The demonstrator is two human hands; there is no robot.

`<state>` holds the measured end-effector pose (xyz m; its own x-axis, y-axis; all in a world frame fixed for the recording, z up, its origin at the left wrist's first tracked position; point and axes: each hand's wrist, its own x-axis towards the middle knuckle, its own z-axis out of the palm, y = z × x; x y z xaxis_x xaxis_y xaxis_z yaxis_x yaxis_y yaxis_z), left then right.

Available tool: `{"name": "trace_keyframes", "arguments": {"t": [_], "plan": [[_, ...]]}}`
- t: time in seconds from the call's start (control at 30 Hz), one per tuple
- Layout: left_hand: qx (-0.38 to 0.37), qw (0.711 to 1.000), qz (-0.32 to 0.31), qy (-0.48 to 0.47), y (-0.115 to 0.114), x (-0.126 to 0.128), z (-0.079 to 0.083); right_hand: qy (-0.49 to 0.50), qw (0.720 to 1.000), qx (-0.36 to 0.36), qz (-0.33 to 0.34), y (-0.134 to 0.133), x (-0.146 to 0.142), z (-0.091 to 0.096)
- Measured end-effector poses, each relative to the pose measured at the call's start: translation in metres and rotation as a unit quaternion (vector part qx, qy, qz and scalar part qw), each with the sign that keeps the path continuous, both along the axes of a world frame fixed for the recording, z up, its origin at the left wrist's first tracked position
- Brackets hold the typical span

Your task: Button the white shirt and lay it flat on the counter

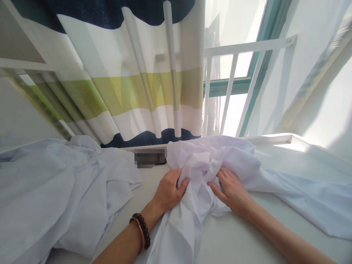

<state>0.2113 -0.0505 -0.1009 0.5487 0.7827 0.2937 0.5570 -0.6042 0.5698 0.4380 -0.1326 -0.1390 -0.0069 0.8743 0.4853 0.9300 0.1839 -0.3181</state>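
Clutching crumpled white cloth (196, 187), perhaps cotton: both hands (168, 189) (234, 192)

White surface (231, 238), bunched cloth (196, 187), cloth heap (63, 190) (left); pixelated dark object (150, 158)

Bkgd: striped curtain (189, 47), navy/white/yellow-green, is hanging in folds beyond the worktop's (228, 242) far edge, its btm hem reaching approx. rim level. Window (233, 113) w/ teal frame (268, 36) is standing partly uncovered R of curtain, admitting strong daylight. White slatted railing (250, 47) is running in front of window, twd far R cnr. Raised rim (271, 140) is bordering far edge; sunlit patch (291, 147) is falling nr same cnr. White wall (305, 66), R side, is showing glare + soft shadow. Second white rail (24, 65) is slanting above far L cnr.
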Motion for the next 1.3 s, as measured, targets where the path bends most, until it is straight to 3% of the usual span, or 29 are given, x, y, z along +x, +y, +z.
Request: {"name": "trace_keyframes", "arguments": {"t": [0.17, 0.3, 0.4, 0.5, 0.7, 0.87, 1.0, 1.13, 1.23, 1.3], "plan": [[0.003, 0.991, 0.133, 0.028, 0.034, -0.054, -0.003, 0.003, 1.000, 0.016, 0.006, 0.001, 0.000, -0.003], [0.031, 0.976, 0.216, 0.022, 0.051, -0.115, 0.010, 0.001, 1.000, 0.012, 0.009, 0.001, 0.002, -0.004], [0.044, 0.967, 0.252, 0.016, 0.060, -0.145, 0.023, 0.000, 1.000, 0.012, 0.006, 0.001, 0.002, -0.005], [0.047, 0.966, 0.255, 0.015, 0.065, -0.155, 0.030, -0.002, 1.000, 0.007, 0.003, 0.002, 0.001, -0.005], [0.040, 0.984, 0.174, 0.017, 0.046, -0.132, 0.027, 0.000, 1.000, 0.008, -0.005, 0.002, -0.003, -0.002], [-0.033, 0.999, 0.006, 0.015, 0.006, -0.082, 0.009, 0.059, 0.998, 0.013, -0.010, -0.001, -0.003, 0.004], [-0.082, 0.988, -0.129, 0.019, -0.021, -0.052, -0.005, 0.077, 0.992, 0.085, -0.045, -0.002, -0.002, 0.004], [-0.124, 0.985, -0.115, 0.024, -0.025, -0.043, -0.005, 0.073, 0.988, 0.129, -0.031, -0.001, -0.002, 0.005], [-0.216, 0.971, -0.072, -0.068, -0.019, -0.044, 0.000, 0.159, 0.980, 0.116, 0.034, -0.002, -0.002, 0.008], [-0.282, 0.948, -0.056, -0.140, -0.014, -0.044, 0.002, 0.227, 0.968, 0.105, 0.028, -0.003, -0.002, 0.011]]}}
